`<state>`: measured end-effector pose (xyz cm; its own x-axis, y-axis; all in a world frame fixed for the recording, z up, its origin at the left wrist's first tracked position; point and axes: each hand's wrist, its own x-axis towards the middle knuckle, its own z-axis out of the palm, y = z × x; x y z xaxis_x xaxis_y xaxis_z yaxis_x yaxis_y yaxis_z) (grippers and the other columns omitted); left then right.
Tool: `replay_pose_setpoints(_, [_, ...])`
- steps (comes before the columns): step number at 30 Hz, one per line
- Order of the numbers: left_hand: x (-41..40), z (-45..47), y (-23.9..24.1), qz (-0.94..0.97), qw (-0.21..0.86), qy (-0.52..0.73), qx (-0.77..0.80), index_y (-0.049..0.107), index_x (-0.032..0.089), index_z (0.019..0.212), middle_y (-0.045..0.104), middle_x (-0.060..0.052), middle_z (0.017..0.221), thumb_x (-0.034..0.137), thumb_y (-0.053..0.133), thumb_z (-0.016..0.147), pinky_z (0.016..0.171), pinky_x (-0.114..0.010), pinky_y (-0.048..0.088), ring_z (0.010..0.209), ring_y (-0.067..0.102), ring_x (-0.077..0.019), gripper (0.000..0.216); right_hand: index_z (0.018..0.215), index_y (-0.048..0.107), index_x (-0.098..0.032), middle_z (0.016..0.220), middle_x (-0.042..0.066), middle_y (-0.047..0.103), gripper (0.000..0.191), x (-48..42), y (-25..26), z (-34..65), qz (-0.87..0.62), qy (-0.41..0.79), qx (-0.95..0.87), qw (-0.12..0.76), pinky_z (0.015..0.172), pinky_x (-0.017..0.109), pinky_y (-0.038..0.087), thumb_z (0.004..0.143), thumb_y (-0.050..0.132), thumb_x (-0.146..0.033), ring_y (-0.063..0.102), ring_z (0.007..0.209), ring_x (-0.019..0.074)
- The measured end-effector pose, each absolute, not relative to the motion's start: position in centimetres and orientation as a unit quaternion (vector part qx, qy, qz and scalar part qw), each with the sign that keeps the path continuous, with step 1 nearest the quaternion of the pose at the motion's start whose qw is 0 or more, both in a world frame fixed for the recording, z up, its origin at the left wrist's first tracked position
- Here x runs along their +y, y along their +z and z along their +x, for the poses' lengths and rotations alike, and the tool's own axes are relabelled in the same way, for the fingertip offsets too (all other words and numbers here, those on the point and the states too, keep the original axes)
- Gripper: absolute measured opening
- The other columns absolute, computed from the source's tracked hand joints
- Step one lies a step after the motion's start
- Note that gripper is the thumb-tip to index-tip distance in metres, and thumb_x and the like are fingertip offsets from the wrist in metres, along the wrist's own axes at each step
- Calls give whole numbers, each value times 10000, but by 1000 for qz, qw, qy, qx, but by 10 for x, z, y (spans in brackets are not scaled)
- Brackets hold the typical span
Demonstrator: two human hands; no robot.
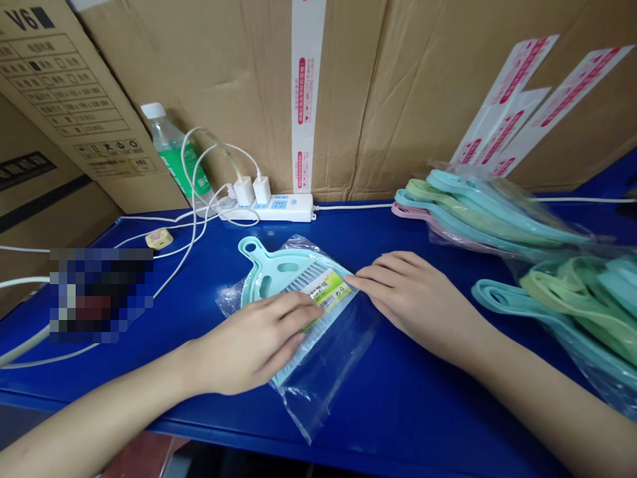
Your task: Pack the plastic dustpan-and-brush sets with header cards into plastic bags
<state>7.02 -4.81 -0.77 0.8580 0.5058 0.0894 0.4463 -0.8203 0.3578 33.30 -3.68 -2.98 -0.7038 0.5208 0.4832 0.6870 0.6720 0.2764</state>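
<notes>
A light blue dustpan (266, 282) with a matching brush (291, 358) lies in a clear plastic bag (328, 382) on the blue table. A green and yellow label (331, 290) with a barcode sits over the bristles. My left hand (253, 342) rests on the packed set, its fingers laid over the lower left of the label and hiding part of it. My right hand (413, 302) is at the set's right side, fingers stretched, with the fingertips touching the label's right corner. Its thumb is hidden.
Bagged dustpans (490, 212) in blue, green and pink are piled at back right; another bagged pile (577, 312) lies nearer. A white power strip (293, 209) with chargers, loose cables and a green-labelled bottle (182, 159) stand before cardboard boxes (239, 86). A blurred-out object (99, 295) lies left.
</notes>
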Motion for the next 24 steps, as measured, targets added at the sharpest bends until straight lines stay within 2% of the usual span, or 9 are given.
replay_pose_setpoints(6, [-47, 68, -6, 950, 160, 83, 256, 490, 128, 1357, 563, -143, 1305, 137, 373, 992, 992, -371, 535, 1199, 579, -236, 383, 933, 722, -158, 844, 44, 755, 285, -36, -31, 334, -328, -245, -894, 180, 800, 333, 452, 900, 473, -23, 643, 777, 192])
replay_pose_setpoints(14, [-47, 67, -7, 951, 154, 86, 254, 523, 147, 1327, 590, -134, 1281, 132, 376, 986, 988, -368, 544, 1170, 606, -230, 371, 915, 716, -191, 845, 33, 766, 326, -35, -33, 335, -335, -230, -895, 185, 837, 339, 461, 910, 432, -32, 659, 729, 165])
replay_pose_setpoints(24, [-46, 67, -10, 960, 113, 94, 239, 529, 106, 1331, 617, -143, 1263, 138, 376, 987, 988, -378, 548, 1159, 614, -243, 378, 790, 689, -173, 781, 31, 722, 279, -35, -31, 333, -338, -248, -884, 209, 731, 317, 437, 937, 480, -59, 616, 702, 185])
